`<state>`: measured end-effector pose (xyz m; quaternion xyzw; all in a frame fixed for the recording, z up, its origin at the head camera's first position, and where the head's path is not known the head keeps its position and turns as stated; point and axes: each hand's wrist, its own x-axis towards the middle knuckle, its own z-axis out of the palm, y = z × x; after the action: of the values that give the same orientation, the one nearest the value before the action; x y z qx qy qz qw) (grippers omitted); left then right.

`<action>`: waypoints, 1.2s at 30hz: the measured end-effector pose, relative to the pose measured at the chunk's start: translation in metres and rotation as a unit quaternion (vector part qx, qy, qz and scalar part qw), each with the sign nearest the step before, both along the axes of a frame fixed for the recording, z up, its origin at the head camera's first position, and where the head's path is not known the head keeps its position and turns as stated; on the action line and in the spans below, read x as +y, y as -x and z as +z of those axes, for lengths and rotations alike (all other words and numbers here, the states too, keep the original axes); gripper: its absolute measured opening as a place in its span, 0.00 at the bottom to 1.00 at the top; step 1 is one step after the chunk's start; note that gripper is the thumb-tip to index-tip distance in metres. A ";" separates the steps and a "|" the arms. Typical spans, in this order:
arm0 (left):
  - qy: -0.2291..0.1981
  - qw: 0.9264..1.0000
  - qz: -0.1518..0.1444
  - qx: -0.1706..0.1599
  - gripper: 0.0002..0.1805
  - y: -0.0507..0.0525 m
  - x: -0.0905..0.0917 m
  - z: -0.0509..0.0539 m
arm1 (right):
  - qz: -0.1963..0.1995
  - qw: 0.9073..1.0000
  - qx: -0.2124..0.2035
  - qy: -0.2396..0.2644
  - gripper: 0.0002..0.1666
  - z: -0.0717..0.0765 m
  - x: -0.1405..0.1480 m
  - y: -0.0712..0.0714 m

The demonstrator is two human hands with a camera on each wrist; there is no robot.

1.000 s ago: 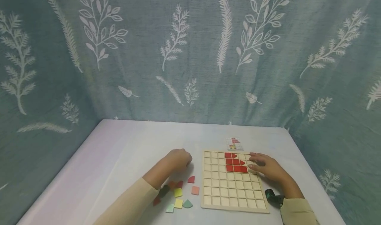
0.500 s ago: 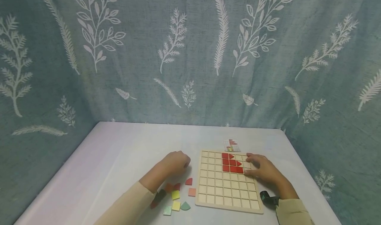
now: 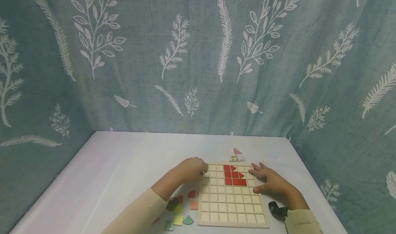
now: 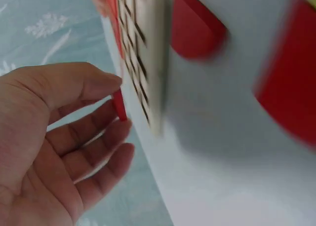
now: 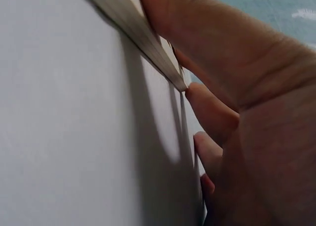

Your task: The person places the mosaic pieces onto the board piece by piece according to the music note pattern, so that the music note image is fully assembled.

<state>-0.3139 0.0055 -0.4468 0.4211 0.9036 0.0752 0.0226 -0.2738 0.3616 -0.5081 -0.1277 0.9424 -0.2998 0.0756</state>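
My left hand [image 3: 190, 170] is at the upper left edge of the wooden grid board [image 3: 230, 217]. In the left wrist view it pinches a thin red tile [image 4: 119, 105] between thumb and fingers; the tile's full shape is hidden. On the board's upper part sit several red tiles [image 3: 235, 182], some square and some pointed. My right hand [image 3: 272, 182] rests on the board's right side with its fingers spread. The right wrist view has its thumb lying over the board's edge [image 5: 143, 41].
Loose pieces lie left of the board: a red quarter circle [image 3: 191, 193], an orange square [image 3: 194, 205], a yellow square [image 3: 178, 220] and a green quarter circle [image 3: 188, 220]. A small pattern card [image 3: 236, 155] lies behind the board. A leaf-patterned curtain [image 3: 142, 55] surrounds the table.
My left hand has moved right, from beside the board to its upper left edge. The right hand's fingers have spread wider on the board's right side. The head view has tilted up slightly.
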 end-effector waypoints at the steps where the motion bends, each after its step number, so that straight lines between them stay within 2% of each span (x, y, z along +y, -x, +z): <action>1: -0.002 1.000 -0.013 0.001 0.07 -0.001 0.005 0.001 | 0.008 1.000 0.006 -0.001 0.51 0.000 -0.001 0.000; 4: -0.001 0.999 -0.048 0.011 0.05 -0.004 0.025 -0.001 | 0.025 0.999 0.021 -0.011 0.50 -0.001 -0.002 -0.001; 9: 0.013 0.994 -0.106 0.018 0.03 -0.005 0.063 -0.008 | 0.025 0.999 0.024 -0.025 0.50 0.000 -0.001 -0.002; 12: 0.029 0.991 -0.130 0.019 0.04 -0.004 0.083 -0.011 | 0.037 0.999 0.028 -0.023 0.49 0.000 -0.001 -0.002; 18: 0.034 0.990 -0.135 0.016 0.04 -0.001 0.110 -0.018 | 0.042 0.999 0.030 -0.015 0.50 -0.001 -0.001 -0.002; 23: 0.035 0.991 -0.129 0.005 0.05 -0.002 0.121 -0.022 | 0.029 0.999 0.024 -0.018 0.51 -0.004 0.001 -0.001; 26: 0.037 0.991 -0.127 -0.003 0.06 -0.003 0.121 -0.019 | 0.020 0.999 0.019 -0.017 0.52 -0.005 0.000 0.000; 32: 0.020 0.991 -0.133 -0.009 0.10 -0.002 0.127 -0.004 | 0.014 1.000 0.019 -0.019 0.51 -0.003 0.000 -0.001; 36: 0.000 0.989 -0.146 -0.008 0.13 0.000 0.142 -0.008 | 0.010 1.000 0.025 -0.010 0.55 -0.005 0.001 -0.002</action>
<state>-0.3141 0.1478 -0.4543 0.5480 0.8321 0.0745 0.0411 -0.2722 0.3622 -0.5135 -0.1439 0.9456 -0.2863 0.0558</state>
